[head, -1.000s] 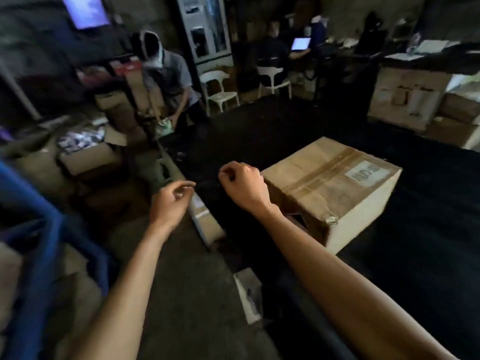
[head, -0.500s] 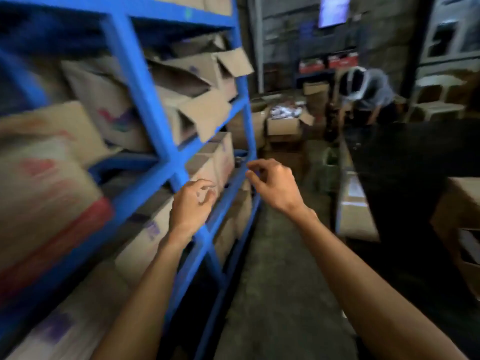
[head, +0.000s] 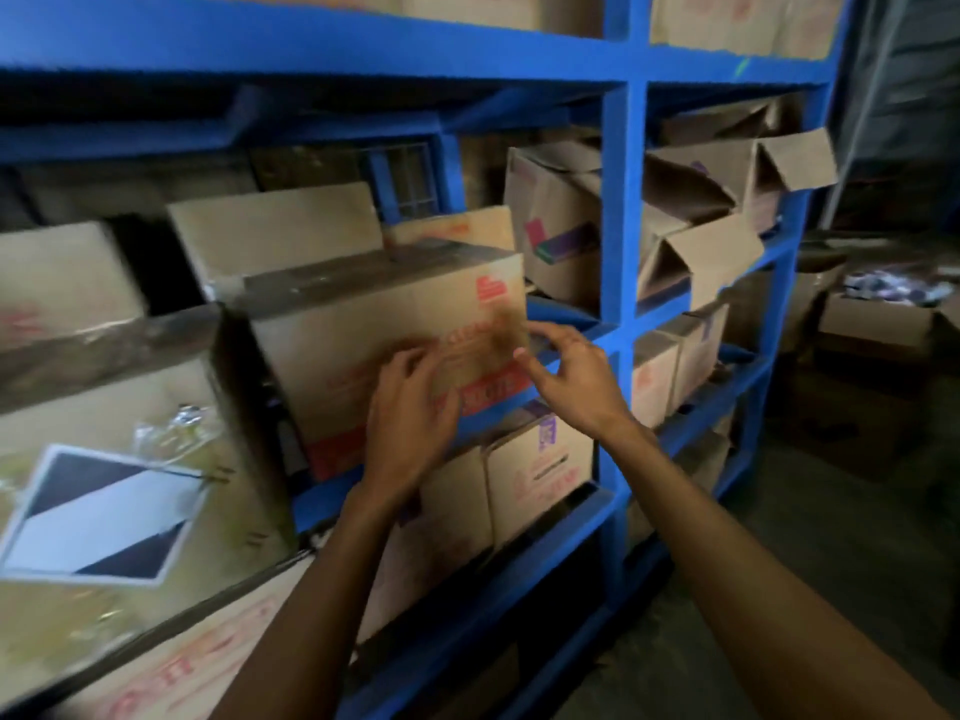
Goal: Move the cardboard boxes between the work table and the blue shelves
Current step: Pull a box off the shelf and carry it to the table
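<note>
Two open hands, left hand [head: 410,407] and right hand [head: 571,376], reach a red-printed cardboard box [head: 384,335] on blue shelves [head: 618,200].

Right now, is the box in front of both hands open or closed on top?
Closed. The box with red print has its top flat and sealed with dark tape; no flap stands up.

I see the shelves [head: 618,210] filling my view from nine to one o'clock, with a cardboard box [head: 384,335] on the middle shelf at dead centre and another box [head: 119,459] touching its side at nine o'clock. My left grip [head: 410,413] lies before the centre box's front face and my right grip [head: 566,376] just beside its three o'clock corner. An open-flapped box [head: 696,252] sits past the upright at two o'clock, and smaller boxes [head: 535,459] stand on the shelf below at six.
</note>
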